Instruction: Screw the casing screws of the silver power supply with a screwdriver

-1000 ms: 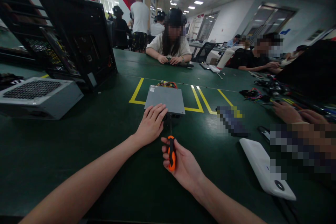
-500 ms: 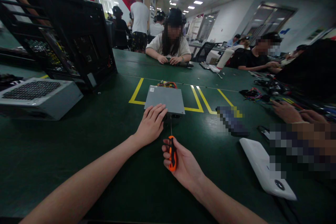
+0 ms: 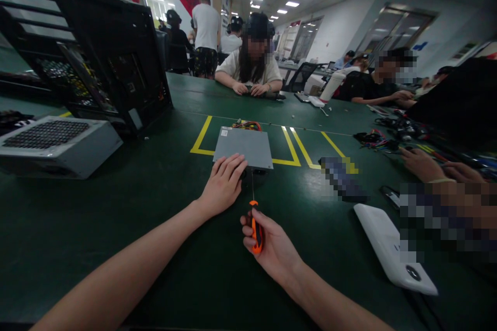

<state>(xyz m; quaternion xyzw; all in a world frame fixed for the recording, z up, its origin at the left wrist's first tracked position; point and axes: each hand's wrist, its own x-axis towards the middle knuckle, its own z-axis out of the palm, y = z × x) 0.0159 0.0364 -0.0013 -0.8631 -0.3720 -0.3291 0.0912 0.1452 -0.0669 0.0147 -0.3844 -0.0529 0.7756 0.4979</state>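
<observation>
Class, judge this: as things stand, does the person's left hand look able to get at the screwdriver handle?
Probably not freely: the right hand is wrapped around the screwdriver handle, covering most of it, while the left hand rests on the grey metal box.

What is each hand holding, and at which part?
Right hand grips the screwdriver by its orange handle. Left hand holds nothing; it rests on the grey box.

On my left I see a second grey vented box flat on the green table, with an open black PC case standing tilted just behind it. Yellow tape lines mark bays mid-table; a white flat device lies near right, a cable tangle farther back right. Across the table a person in a light shirt sits, a co-worker's hand rests at right.
</observation>
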